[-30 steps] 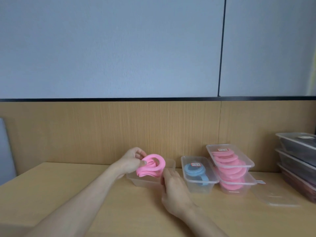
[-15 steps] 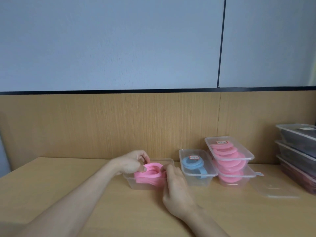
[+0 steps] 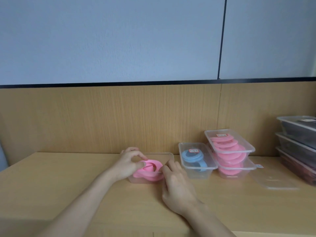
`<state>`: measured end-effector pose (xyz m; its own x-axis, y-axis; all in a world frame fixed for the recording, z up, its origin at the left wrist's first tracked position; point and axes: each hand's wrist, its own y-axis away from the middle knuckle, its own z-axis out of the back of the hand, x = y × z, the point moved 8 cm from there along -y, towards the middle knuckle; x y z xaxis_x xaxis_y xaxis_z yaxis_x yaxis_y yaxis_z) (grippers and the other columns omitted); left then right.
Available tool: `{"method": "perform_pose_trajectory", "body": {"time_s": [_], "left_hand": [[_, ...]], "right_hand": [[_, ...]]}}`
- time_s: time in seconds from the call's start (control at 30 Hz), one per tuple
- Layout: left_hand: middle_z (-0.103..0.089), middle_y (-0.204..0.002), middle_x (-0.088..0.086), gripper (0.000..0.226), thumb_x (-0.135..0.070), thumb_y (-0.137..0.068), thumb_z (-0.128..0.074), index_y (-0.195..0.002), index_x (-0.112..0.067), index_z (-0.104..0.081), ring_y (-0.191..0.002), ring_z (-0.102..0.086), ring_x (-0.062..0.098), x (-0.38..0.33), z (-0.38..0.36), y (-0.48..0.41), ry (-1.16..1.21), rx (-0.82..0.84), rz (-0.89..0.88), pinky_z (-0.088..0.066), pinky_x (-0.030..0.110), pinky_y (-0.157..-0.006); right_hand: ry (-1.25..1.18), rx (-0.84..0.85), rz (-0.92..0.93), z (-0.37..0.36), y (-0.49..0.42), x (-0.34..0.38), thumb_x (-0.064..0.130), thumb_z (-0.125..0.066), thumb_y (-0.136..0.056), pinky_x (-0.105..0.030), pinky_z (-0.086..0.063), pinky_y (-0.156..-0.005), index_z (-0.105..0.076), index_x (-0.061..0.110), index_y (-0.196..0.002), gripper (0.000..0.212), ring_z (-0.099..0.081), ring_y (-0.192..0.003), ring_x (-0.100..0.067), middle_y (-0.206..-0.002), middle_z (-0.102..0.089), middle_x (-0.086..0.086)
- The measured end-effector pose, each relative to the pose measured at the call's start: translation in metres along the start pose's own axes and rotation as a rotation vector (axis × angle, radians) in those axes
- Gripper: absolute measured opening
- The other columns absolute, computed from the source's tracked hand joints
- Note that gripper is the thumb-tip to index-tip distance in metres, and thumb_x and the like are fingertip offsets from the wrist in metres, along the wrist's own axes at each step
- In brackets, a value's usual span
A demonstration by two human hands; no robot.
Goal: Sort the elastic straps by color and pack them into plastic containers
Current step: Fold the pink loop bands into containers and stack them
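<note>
A bundle of coiled pink elastic straps (image 3: 150, 173) lies in a clear open plastic container (image 3: 168, 156) on the wooden table. My left hand (image 3: 127, 164) pinches the top of the pink straps with thumb and fingers at the container's left side. My right hand (image 3: 176, 182) holds the container's right front rim, fingers curled against it. To the right stands a lidded container of blue straps (image 3: 196, 159). Beside that, two lidded containers of pink straps (image 3: 229, 147) are stacked.
A loose clear lid (image 3: 275, 182) lies flat on the table at the right. A stack of three lidded containers with dark contents (image 3: 297, 142) stands at the far right edge. A wooden back panel (image 3: 119, 117) rises behind the table.
My left hand has lowered the pink straps from above the container down into it. My right hand stayed at the container's right side. The camera tilted slightly.
</note>
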<state>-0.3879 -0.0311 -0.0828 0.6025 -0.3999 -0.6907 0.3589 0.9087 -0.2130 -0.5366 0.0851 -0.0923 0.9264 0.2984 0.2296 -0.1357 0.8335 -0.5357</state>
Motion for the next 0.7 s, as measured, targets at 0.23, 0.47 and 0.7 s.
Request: {"method": "perform_pose_trajectory", "body": {"time_s": [0.23, 0.47, 0.7], "left_hand": [[-0.046, -0.148, 0.004, 0.02, 0.001, -0.09, -0.065, -0.102, -0.011, -0.077, -0.14, -0.04, 0.014, -0.006, -0.007, 0.016, 0.24, -0.07, 0.018, -0.022, 0.032, -0.119], [-0.046, -0.15, -0.001, 0.032, -0.004, -0.086, -0.063, -0.113, -0.015, -0.075, -0.134, -0.049, 0.016, -0.001, -0.016, 0.029, 0.536, -0.182, -0.02, -0.044, 0.032, -0.106], [-0.059, -0.129, 0.004, 0.05, -0.016, -0.073, -0.06, -0.121, -0.027, -0.062, -0.127, -0.054, 0.013, 0.006, -0.025, 0.034, 0.691, -0.194, -0.012, -0.049, 0.016, -0.075]], "right_hand": [[0.104, -0.049, 0.009, 0.008, 0.002, 0.006, 0.018, -0.042, -0.077, -0.035, -0.039, -0.094, -0.058, 0.018, -0.118, 0.044, -0.047, -0.111, -0.024, -0.116, -0.051, 0.001], [0.108, -0.164, 0.031, 0.035, 0.018, -0.004, 0.021, -0.044, -0.077, -0.039, -0.045, -0.085, -0.063, 0.015, -0.107, 0.037, -0.053, -0.097, -0.027, -0.102, -0.055, -0.001], [0.048, -0.436, -0.027, 0.09, 0.039, -0.067, 0.002, -0.052, -0.074, -0.044, -0.044, -0.077, -0.063, 0.01, -0.097, 0.027, -0.053, -0.09, -0.03, -0.098, -0.058, -0.004]]}}
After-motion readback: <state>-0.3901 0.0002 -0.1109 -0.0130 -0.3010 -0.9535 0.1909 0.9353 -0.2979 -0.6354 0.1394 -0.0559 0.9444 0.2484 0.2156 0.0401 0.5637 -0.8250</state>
